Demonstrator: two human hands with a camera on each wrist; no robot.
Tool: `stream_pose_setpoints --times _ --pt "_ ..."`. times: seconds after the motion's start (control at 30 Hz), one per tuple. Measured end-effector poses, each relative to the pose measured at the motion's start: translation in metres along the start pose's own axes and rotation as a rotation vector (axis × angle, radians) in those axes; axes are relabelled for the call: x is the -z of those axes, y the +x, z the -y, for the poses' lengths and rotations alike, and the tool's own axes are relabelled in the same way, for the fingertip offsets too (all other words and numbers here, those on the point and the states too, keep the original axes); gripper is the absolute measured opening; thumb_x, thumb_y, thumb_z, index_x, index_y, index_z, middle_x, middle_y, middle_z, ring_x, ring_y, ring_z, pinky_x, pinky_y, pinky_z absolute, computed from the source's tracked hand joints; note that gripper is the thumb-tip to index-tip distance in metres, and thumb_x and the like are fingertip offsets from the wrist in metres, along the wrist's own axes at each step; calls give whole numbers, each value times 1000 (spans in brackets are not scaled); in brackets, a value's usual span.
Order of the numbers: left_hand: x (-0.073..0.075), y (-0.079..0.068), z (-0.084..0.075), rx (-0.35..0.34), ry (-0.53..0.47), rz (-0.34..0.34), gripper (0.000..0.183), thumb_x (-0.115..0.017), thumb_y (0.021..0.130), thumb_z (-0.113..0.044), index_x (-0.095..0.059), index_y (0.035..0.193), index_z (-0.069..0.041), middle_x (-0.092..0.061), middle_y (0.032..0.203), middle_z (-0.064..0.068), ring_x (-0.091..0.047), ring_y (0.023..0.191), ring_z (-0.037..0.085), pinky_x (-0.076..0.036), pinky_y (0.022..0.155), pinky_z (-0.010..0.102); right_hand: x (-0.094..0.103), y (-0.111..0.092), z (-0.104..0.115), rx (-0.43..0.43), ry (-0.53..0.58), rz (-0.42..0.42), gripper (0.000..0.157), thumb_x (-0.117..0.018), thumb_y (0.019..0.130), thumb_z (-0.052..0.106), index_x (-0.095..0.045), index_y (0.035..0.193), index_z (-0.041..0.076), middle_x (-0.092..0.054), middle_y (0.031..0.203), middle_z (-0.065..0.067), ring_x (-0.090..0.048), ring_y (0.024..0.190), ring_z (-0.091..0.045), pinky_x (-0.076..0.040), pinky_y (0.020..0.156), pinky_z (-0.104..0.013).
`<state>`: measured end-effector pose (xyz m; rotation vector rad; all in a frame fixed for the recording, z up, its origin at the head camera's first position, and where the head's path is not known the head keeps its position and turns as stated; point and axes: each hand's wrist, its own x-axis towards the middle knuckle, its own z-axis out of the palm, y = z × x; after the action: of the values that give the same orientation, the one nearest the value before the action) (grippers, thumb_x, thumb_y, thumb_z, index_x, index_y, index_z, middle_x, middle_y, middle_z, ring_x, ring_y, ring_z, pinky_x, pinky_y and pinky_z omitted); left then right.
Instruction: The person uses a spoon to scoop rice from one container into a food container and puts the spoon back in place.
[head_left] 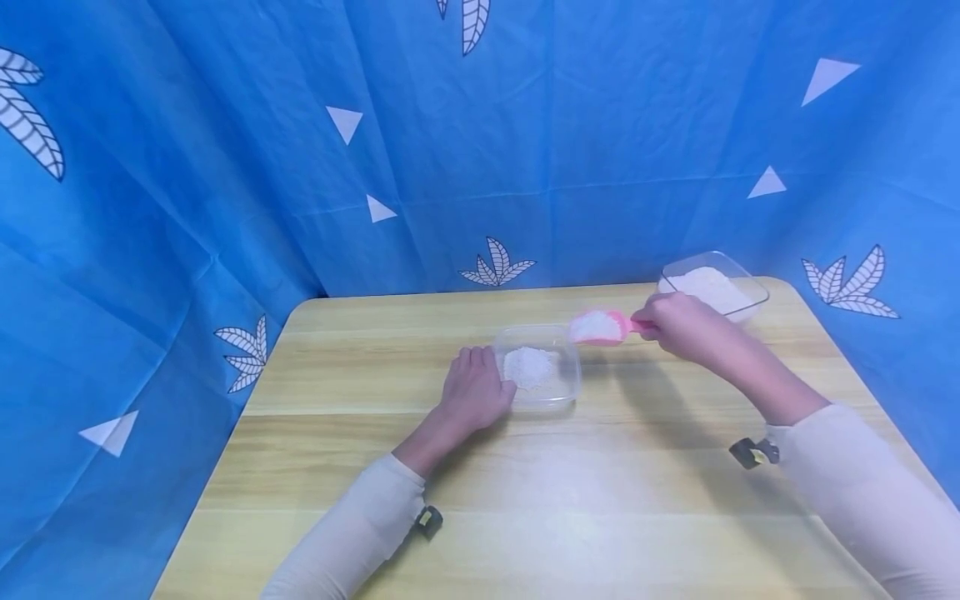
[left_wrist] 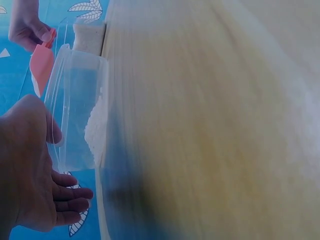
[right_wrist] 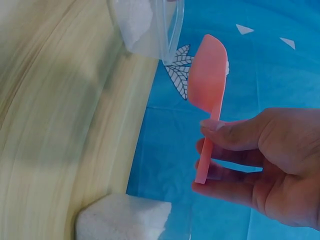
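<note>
In the head view, my left hand (head_left: 477, 390) is at the left end of a clear plastic container (head_left: 542, 404) with a small heap of white powder (head_left: 528, 367) in it. The thumb (left_wrist: 54, 131) lies at the container's rim, the fingers (left_wrist: 72, 200) along its end wall. My right hand (head_left: 678, 325) grips a pink scoop (right_wrist: 207, 72) by its handle, thumb on one side and fingers on the other. White powder fills the scoop's bowl, which is level and raised by the container's right rim.
A second clear container (head_left: 757, 293), holding much more white powder (head_left: 712, 287), stands at the back right corner of the wooden table (head_left: 360, 358), partly behind my right hand. A blue patterned cloth (head_left: 615, 125) hangs behind the table and along its sides.
</note>
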<state>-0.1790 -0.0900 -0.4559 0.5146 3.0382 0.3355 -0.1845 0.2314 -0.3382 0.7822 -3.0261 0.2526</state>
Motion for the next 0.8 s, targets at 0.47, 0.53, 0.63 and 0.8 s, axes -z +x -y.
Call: stream_pose_setpoints --times 0.47,0.53,0.63,0.8 --pt "1 1 -1 9 -2 9 45 -43 89 -42 -48 110 -3 -46 98 8 -39 92 24 -36 83 34 1 4 11 -9 -47 37 19 -74 76 -7 -76 88 8 -66 75 -8 -61 69 -20 -54 66 -37" --pt "1 1 -1 8 -6 8 45 -43 89 -42 -48 110 -3 -47 98 9 -39 92 24 -36 84 34 1 4 11 -19 -49 46 20 -74 76 -7 -76 88 8 -66 75 -7 -60 69 -20 -54 65 -36" --pt "1 1 -1 7 -8 6 45 -43 88 -42 -48 109 -3 -46 98 9 -39 91 24 -36 83 34 0 5 11 -27 -48 55 20 -73 76 -8 -76 86 8 -65 74 -7 -59 68 -20 -53 64 -35" --pt "0 -1 0 6 -6 4 42 -44 88 -41 -47 106 -3 -45 96 8 -39 90 24 -35 82 34 -1 7 13 -4 -60 58 19 -72 76 -9 -76 82 9 -65 72 -6 -57 66 -18 -51 62 -33"
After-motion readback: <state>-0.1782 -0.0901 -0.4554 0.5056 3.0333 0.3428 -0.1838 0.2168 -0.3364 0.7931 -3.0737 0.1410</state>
